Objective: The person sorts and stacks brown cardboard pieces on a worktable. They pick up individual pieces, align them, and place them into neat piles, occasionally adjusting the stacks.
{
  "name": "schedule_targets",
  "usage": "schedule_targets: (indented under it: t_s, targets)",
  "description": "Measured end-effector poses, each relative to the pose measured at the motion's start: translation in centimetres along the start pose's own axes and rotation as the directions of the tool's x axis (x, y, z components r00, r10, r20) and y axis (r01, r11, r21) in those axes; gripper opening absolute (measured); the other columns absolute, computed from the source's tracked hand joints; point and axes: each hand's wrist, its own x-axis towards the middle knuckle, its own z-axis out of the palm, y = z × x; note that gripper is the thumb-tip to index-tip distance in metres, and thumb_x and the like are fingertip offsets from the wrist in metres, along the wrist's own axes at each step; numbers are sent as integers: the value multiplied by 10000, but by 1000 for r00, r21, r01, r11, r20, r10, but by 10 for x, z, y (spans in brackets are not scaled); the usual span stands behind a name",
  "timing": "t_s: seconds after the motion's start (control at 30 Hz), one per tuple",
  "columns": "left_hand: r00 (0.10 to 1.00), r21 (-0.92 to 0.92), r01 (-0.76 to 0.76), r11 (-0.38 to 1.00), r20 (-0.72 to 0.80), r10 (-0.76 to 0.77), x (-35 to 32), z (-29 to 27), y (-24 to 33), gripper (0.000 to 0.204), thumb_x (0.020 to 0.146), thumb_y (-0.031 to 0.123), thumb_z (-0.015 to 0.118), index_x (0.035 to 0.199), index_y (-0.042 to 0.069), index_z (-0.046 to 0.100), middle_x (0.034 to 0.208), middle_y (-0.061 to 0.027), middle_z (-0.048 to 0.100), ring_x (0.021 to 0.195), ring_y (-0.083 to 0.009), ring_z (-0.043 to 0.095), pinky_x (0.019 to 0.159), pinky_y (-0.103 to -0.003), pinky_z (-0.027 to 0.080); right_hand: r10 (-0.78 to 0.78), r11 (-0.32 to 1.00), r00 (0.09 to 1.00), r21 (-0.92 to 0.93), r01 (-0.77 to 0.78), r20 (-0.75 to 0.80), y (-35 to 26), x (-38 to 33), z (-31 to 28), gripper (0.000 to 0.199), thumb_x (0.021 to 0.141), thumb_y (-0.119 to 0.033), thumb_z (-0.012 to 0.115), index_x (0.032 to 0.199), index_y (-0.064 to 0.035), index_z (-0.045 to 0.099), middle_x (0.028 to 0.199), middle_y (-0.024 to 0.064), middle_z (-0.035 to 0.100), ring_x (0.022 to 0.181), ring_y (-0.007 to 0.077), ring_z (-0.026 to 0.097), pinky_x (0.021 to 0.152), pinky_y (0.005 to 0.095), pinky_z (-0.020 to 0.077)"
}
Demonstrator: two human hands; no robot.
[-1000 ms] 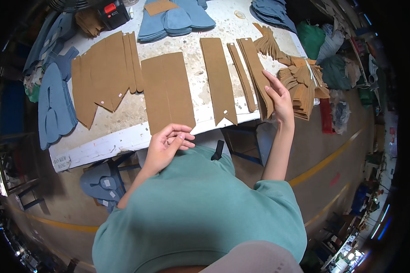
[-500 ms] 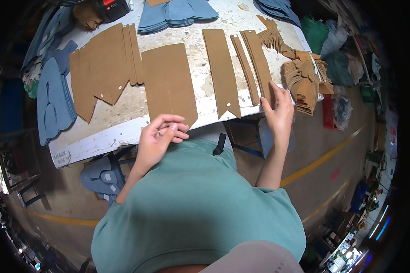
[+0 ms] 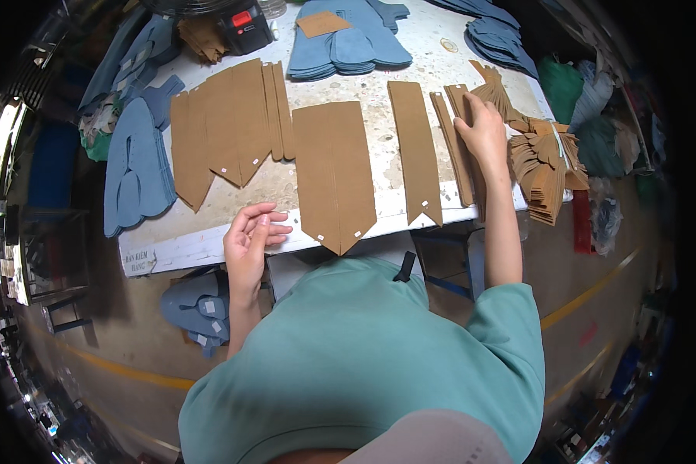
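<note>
Handling the rightmost long brown strip (image 3: 459,102) on the white worktable (image 3: 178,246) seems in hand, the right hand (image 3: 485,138) arching part-spread over it, whether gripping I cannot tell, the left hand (image 3: 249,241) loosely curled and empty, the next move probably calling for an even pinch

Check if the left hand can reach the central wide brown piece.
Likely yes: the left hand sits just left of the central wide brown piece, near its pointed end, nothing visible in between.
</note>
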Motion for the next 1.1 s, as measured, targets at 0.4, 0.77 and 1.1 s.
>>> schedule_targets:
  t_s: [0.4,0.77,1.1]
  targets:
    - [989,-19,-17,1000,149,19,6,13,-6,501,936,9,563,1395,-5,360,1384,-198,438,1245,-275,525,1004,-338,451,-197,297,923,917,-266,331,-104,-108,-9,609,874,-95,680,1433,-119,440,1336,159,509,1264,273,492,1037,385,424]
    - [998,698,-23,716,-21,53,20,31,-5,495,787,201,765,1200,0,580,988,-79,621,699,-137,554,643,-298,489,-221,369,899,886,-282,378,-128,-129,7,571,846,-11,662,1389,-65,494,1131,69,618,776,66,536,776,226,481]
    - [985,202,-115,973,147,86,20,40,-18,440,891,117,638,1281,10,464,1024,-112,648,833,-189,665,722,-297,540,-236,-79,798,808,-584,554,-122,-122,4,598,883,23,618,1432,45,382,1381,159,508,1151,151,586,967,265,473]
